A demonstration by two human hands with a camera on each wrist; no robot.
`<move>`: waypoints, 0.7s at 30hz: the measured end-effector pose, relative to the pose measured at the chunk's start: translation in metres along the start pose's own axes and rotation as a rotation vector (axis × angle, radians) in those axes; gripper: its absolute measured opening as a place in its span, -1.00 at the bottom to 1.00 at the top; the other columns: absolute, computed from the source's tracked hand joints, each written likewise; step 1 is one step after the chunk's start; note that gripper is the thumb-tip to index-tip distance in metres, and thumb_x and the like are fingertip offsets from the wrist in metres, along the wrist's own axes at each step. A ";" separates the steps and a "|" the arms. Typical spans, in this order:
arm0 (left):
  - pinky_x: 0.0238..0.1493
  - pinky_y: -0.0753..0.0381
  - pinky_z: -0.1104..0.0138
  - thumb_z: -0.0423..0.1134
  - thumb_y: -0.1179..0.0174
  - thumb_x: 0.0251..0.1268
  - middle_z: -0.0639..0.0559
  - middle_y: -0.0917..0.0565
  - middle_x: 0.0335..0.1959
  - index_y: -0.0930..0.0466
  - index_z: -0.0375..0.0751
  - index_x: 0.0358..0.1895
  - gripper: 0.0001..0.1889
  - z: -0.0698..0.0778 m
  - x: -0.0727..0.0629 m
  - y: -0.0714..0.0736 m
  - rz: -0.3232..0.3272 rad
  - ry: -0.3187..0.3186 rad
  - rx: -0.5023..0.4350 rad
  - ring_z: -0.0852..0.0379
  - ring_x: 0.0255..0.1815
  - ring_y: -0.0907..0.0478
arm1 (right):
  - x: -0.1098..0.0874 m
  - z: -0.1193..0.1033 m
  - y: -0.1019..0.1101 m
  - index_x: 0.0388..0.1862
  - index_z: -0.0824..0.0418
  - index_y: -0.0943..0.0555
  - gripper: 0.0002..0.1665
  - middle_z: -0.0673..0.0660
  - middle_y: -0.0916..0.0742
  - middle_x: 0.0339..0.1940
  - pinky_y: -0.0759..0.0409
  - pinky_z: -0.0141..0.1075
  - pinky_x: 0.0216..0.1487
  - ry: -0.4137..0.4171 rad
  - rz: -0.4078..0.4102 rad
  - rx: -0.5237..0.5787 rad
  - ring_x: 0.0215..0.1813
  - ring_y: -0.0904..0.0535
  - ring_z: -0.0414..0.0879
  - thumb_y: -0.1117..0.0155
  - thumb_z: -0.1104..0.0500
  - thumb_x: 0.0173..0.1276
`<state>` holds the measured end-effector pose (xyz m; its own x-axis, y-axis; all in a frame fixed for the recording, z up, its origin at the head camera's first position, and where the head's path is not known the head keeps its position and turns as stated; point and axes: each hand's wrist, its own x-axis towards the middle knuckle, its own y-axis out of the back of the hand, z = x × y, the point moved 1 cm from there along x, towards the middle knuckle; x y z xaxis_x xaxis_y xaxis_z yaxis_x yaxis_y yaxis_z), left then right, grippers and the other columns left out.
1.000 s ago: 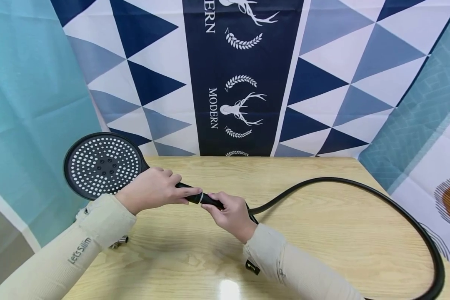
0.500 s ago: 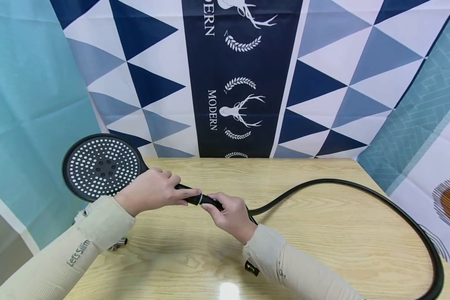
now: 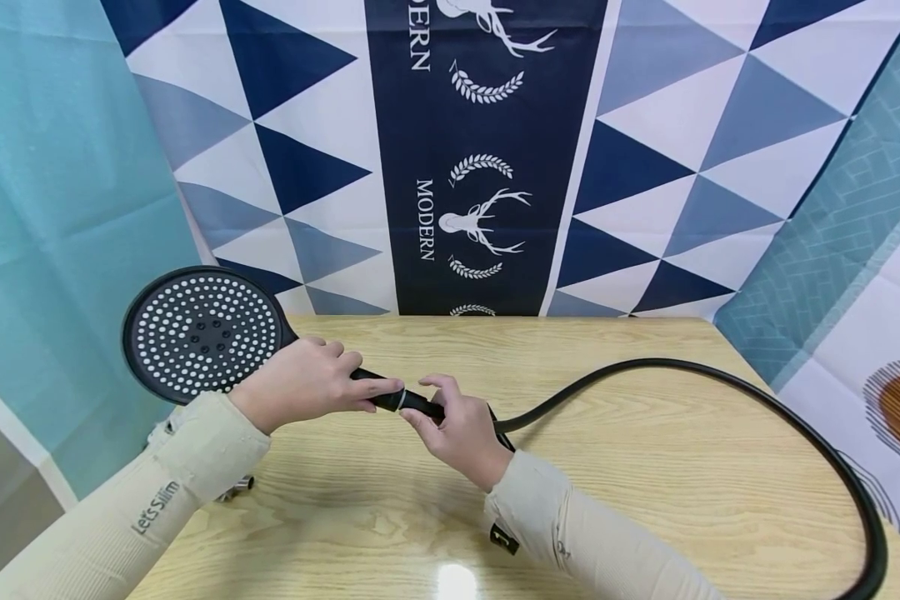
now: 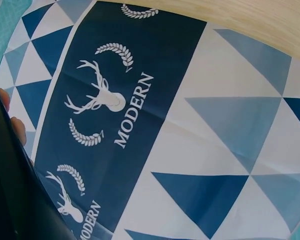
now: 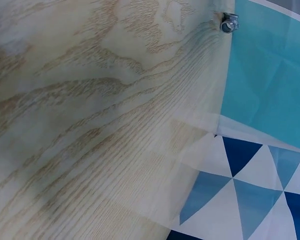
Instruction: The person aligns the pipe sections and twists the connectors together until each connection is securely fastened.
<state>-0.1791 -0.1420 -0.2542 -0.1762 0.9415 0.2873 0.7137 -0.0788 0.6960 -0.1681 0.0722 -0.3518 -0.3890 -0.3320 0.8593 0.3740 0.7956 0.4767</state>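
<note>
A large round black shower head (image 3: 202, 333) with white nozzles faces up at the left of the head view. My left hand (image 3: 303, 379) grips its handle, the index finger stretched along it toward a pale ring. Past that ring, the black end piece (image 3: 423, 405) of the shower hose (image 3: 667, 363) lines up with the handle. My right hand (image 3: 461, 433) holds this end piece between thumb and curled fingers, its index finger lifted off. At the left edge of the left wrist view, the dark back of the shower head (image 4: 10, 180) partly hides some fingertips (image 4: 18, 129).
The hose loops wide across the right side of the wooden table (image 3: 607, 467). A small metal fitting (image 5: 229, 23) lies near the table's left edge, partly behind the left sleeve (image 3: 187, 475) in the head view. Patterned cloth (image 3: 480, 125) hangs behind the table.
The right index finger has risen off the hose's end piece, while the thumb stays on it. The left hand and the shower head have hardly moved.
</note>
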 end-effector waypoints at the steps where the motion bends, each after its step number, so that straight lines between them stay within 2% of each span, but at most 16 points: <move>1: -0.72 -0.24 0.45 0.18 -0.22 0.15 0.07 -0.40 -0.65 -0.62 0.25 0.07 -0.59 0.000 0.000 0.000 -0.002 -0.001 0.005 0.21 -0.75 -0.22 | 0.000 0.000 0.000 -0.09 0.39 -0.39 -0.42 0.01 -0.53 -0.69 -0.30 -0.57 -0.71 -0.001 -0.002 -0.001 -0.78 -0.33 -0.32 0.09 -0.17 0.49; 3: -0.72 -0.25 0.45 0.18 -0.25 0.12 0.07 -0.40 -0.65 -0.62 0.24 0.06 -0.59 0.000 0.001 0.000 -0.005 0.001 0.003 0.21 -0.75 -0.22 | -0.001 0.000 0.000 -0.07 0.37 -0.35 -0.42 0.01 -0.52 -0.69 -0.28 -0.57 -0.72 -0.006 -0.010 -0.001 -0.78 -0.31 -0.32 0.10 -0.18 0.49; 7: -0.73 -0.24 0.44 0.17 -0.28 0.11 0.08 -0.38 -0.66 -0.62 0.23 0.04 -0.60 0.000 0.000 0.000 -0.015 0.000 -0.011 0.22 -0.76 -0.20 | -0.002 0.000 0.000 -0.11 0.35 -0.40 -0.45 0.04 -0.57 -0.65 -0.34 -0.57 -0.68 0.002 -0.026 0.017 -0.74 -0.39 -0.29 0.06 -0.18 0.46; 9: -0.73 -0.23 0.45 0.17 -0.28 0.11 0.08 -0.38 -0.66 -0.62 0.23 0.04 -0.60 0.000 0.000 -0.001 -0.021 -0.001 -0.022 0.22 -0.76 -0.19 | -0.003 0.000 0.000 -0.13 0.35 -0.44 -0.49 0.06 -0.61 -0.63 -0.37 -0.57 -0.66 0.024 -0.015 0.022 -0.72 -0.43 -0.27 -0.03 -0.13 0.45; 14: -0.72 -0.25 0.45 0.17 -0.26 0.13 0.08 -0.38 -0.66 -0.62 0.25 0.07 -0.59 0.000 0.000 0.001 -0.040 -0.004 -0.015 0.21 -0.75 -0.19 | -0.005 0.002 -0.001 -0.20 0.33 -0.53 -0.70 0.11 -0.71 -0.51 -0.40 -0.58 -0.60 0.079 0.034 0.045 -0.67 -0.47 -0.28 -0.33 0.12 0.32; 17: -0.72 -0.26 0.45 0.18 -0.25 0.13 0.09 -0.39 -0.66 -0.62 0.25 0.07 -0.58 0.001 0.000 0.002 -0.034 -0.012 -0.009 0.21 -0.75 -0.20 | -0.006 0.003 -0.002 -0.22 0.33 -0.58 -0.72 0.15 -0.75 -0.43 -0.44 -0.58 -0.56 0.083 0.059 0.087 -0.62 -0.54 -0.27 -0.33 0.12 0.32; 21: -0.72 -0.27 0.45 0.19 -0.23 0.14 0.08 -0.40 -0.66 -0.63 0.23 0.06 -0.59 0.000 0.000 0.002 -0.011 -0.011 -0.013 0.21 -0.74 -0.21 | -0.006 0.005 -0.002 -0.24 0.38 -0.63 -0.63 0.19 -0.76 -0.41 -0.47 -0.57 -0.55 0.107 0.110 0.117 -0.57 -0.61 -0.23 -0.21 0.03 0.39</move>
<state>-0.1776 -0.1419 -0.2531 -0.1765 0.9457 0.2728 0.7026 -0.0731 0.7078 -0.1702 0.0753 -0.3591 -0.2569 -0.2864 0.9230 0.3063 0.8817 0.3589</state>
